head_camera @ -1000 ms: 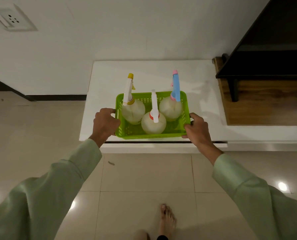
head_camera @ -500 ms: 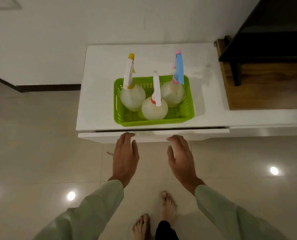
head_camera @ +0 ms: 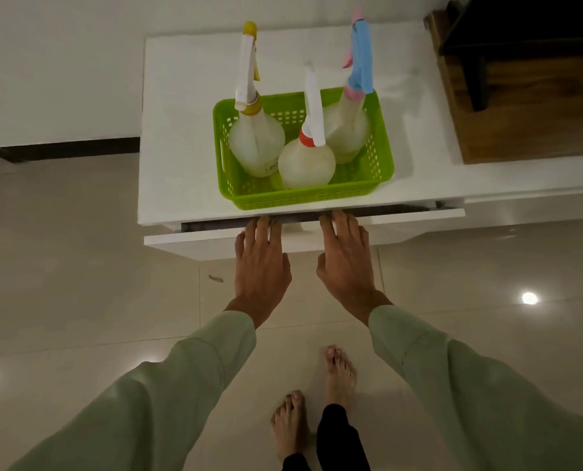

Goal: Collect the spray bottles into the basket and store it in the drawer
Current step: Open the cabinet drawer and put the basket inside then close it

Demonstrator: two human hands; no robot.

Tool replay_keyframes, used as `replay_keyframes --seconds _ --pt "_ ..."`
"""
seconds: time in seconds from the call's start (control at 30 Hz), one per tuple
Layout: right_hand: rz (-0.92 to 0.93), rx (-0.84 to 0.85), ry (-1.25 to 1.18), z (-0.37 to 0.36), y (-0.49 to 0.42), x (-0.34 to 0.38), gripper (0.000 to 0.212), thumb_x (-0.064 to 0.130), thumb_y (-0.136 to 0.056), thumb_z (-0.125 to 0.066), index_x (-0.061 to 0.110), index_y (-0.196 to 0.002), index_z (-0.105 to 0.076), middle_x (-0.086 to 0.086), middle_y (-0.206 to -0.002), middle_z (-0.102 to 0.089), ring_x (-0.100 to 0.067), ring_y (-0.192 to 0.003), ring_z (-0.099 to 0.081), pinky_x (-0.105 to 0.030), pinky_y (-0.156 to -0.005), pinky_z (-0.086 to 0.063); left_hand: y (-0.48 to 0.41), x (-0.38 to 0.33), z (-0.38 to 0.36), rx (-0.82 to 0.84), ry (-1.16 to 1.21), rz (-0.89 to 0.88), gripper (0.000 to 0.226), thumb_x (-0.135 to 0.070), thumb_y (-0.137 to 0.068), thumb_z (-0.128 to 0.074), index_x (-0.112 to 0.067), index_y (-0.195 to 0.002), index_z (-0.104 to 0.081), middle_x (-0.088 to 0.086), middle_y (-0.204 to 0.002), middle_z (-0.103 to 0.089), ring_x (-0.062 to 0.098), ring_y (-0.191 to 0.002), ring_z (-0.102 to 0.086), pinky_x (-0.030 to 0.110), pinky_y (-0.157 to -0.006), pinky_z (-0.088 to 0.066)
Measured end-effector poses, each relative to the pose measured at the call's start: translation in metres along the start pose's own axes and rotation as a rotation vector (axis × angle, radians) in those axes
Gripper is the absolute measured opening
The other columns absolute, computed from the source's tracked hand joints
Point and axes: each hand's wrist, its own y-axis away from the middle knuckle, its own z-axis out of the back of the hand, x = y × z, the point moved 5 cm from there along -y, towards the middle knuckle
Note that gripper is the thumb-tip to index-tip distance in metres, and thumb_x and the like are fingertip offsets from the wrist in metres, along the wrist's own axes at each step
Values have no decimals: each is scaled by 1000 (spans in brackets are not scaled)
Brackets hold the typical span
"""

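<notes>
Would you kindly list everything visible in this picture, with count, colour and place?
basket: one, green, on the white cabinet top near its front edge
spray bottles: three, pale bodies, standing in the basket; yellow-capped at left, red-collared in front, blue-and-pink-headed at right
cabinet: one, white, against the wall
drawer: one, white front, slightly open under the top
wooden unit: one, brown, at right
floor: pale glossy tiles
left hand: fingers on the drawer's top edge
right hand: likewise, beside it
sleeves: two, light green
feet: two, bare, at bottom
</notes>
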Motion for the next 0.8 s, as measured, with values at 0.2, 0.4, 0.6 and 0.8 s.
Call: replay_keyframes --seconds 0.2,0.4,0.6,0.8 --pt "-21 39 -58 2 26 -4 69 10 -77 -66 11 -142 -44 -15 -144 -44 -33 -134 -41 -44 -107 -42 24 3 4 41 61 -16 55 -20 -86 -67 -13 -136 -46 10 -140 -45 30 -131 -42 44 -105 -42" --pt "-72 34 -192 -4 60 -4 65 3 -77 -63 12 -139 -47 -11 -144 -41 -28 -136 -37 -40 -101 -44 52 0 -3 32 99 29 49 -20 -86 -67 -13 -132 -51 8 -135 -49 29 -127 -45 44 -101 -43" --pt "-62 37 -236 -5 90 -6 63 1 -75 -61 10 -136 -50 -13 -142 -43 -30 -135 -39 -42 -104 -45 83 -6 -9 39 82 74 48 -23 -88 -65 -16 -133 -50 8 -134 -49 28 -127 -45 45 -102 -44" --pt "-26 78 -223 -5 123 -10 63 1 -77 -59 11 -138 -49 -11 -142 -43 -28 -135 -40 -40 -106 -44 116 -14 -12 63 101 105 49 -21 -87 -67 -14 -133 -51 9 -133 -49 28 -127 -46 45 -103 -44"
